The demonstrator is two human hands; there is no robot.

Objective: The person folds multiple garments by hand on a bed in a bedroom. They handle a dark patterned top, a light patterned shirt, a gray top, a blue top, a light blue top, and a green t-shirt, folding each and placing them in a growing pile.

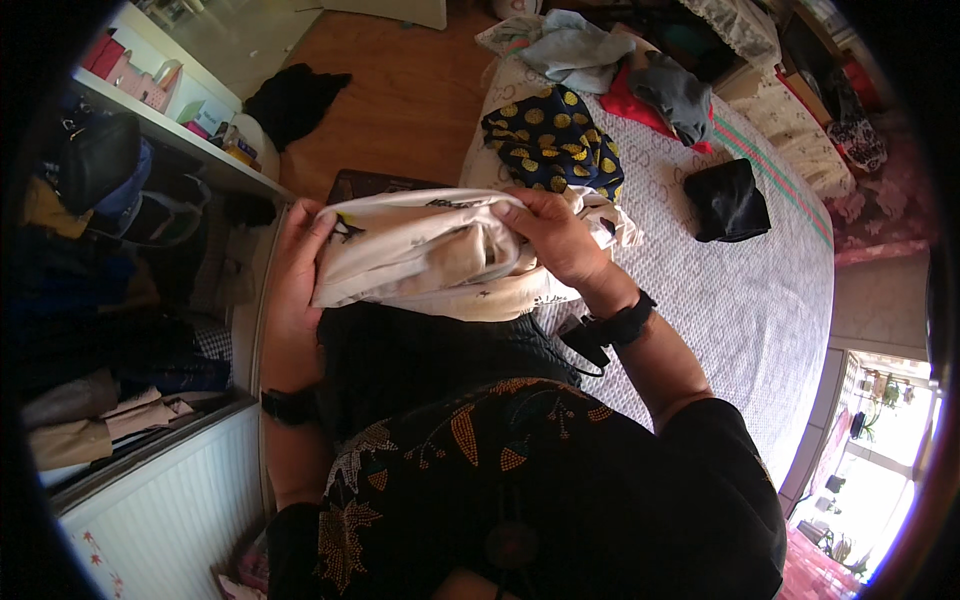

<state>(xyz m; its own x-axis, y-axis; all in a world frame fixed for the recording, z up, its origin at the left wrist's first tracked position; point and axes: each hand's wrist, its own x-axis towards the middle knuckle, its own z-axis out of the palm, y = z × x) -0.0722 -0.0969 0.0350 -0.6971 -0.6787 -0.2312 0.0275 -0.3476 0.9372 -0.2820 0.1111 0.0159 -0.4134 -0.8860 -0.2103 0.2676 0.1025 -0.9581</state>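
Stretched between my hands is a cream printed cloth garment (420,259) with small dark motifs, partly doubled over on itself. My left hand (301,251) grips its left end, the thumb lying on top of the cloth. At the other side my right hand (551,229) pinches the upper edge between thumb and fingers. Part of the fabric hangs past my right hand toward the bed. Just beyond it, a navy garment with yellow dots (555,139) lies crumpled on the bed's edge.
The quilted bed cover (712,315) spreads to the right, bearing a folded black item (726,200), a dark grey garment (671,94) on red cloth, and a light grey garment (577,52). An open wardrobe (259,300) stands at left. Black cloth (296,101) lies on the wooden floor (405,90).
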